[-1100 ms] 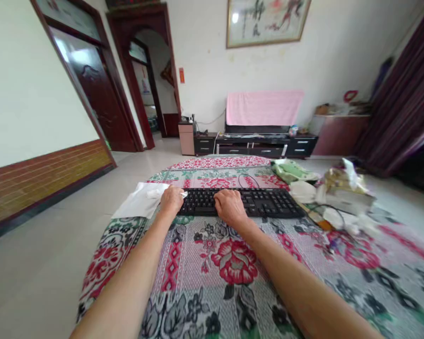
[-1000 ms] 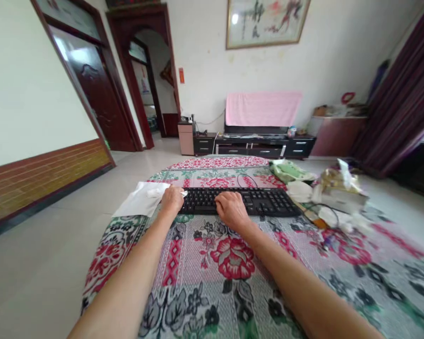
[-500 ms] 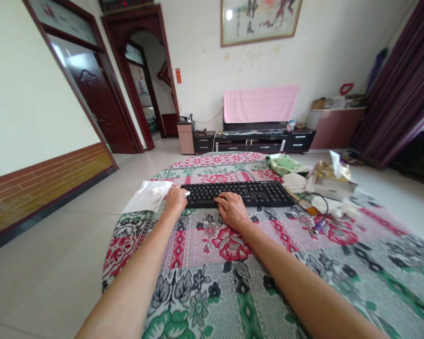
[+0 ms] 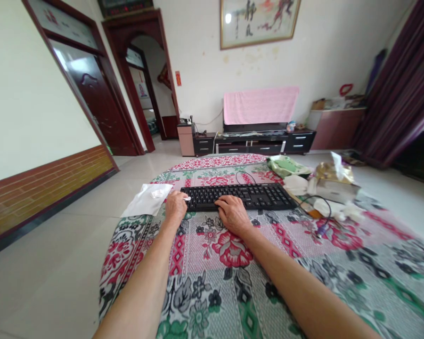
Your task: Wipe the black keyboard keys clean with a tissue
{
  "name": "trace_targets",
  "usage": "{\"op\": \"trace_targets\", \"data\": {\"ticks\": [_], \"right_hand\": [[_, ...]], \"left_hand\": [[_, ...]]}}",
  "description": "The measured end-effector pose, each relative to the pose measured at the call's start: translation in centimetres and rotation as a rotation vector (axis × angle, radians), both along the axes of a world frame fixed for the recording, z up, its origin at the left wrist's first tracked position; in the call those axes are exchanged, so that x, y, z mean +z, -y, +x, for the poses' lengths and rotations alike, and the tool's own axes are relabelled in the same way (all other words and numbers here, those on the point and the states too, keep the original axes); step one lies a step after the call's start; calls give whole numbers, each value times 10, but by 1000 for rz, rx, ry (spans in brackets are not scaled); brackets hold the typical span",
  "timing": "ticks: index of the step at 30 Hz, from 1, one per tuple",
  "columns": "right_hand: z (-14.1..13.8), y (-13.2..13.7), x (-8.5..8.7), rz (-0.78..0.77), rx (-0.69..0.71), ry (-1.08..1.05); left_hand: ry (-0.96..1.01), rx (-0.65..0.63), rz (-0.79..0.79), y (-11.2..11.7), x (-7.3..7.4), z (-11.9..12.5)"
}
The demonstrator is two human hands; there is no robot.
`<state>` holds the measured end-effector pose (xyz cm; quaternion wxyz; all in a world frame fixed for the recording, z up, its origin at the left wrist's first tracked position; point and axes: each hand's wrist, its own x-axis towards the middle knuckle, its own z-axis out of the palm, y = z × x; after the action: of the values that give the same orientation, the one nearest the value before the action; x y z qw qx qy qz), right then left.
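Note:
A black keyboard [image 4: 265, 195] lies lengthwise across the flowered tablecloth in front of me. My left hand [image 4: 175, 205] is at its left end, closed with a small white piece of tissue [image 4: 187, 198] poking out from the fingertips over the keys. My right hand [image 4: 232, 213] rests on the front edge near the middle, fingers loosely stretched over the lower keys and holding nothing. Just left of my left hand, a white paper sheet [image 4: 141, 203] bears a crumpled bit of tissue [image 4: 158, 193].
On the right stand a tissue box [image 4: 335, 186], crumpled white tissues [image 4: 349, 211] and a green packet [image 4: 288, 165]. A dark cable with a purple plug [image 4: 321, 230] lies near them. Beyond the table [image 4: 233, 292] is a low black cabinet [image 4: 257, 143].
The view has shifted slightly, so the table appears a little lower. Both hands stay at nearly the same spots on the keyboard, the left still pinching the white tissue.

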<state>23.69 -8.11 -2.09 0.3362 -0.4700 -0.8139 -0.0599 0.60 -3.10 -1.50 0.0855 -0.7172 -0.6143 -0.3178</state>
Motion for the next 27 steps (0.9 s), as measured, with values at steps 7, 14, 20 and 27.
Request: {"op": "trace_targets", "data": {"ticks": [7, 14, 20, 27], "right_hand": [[0, 0, 1, -14, 0, -2], [0, 0, 2, -35, 0, 2], [0, 1, 3, -40, 3, -8], [-1, 1, 3, -46, 3, -7]], "left_hand": [[86, -17, 93, -2, 1, 5], [5, -157, 20, 2, 0, 16], [25, 32, 38, 4, 4, -1], [14, -203, 23, 3, 0, 12]]}}
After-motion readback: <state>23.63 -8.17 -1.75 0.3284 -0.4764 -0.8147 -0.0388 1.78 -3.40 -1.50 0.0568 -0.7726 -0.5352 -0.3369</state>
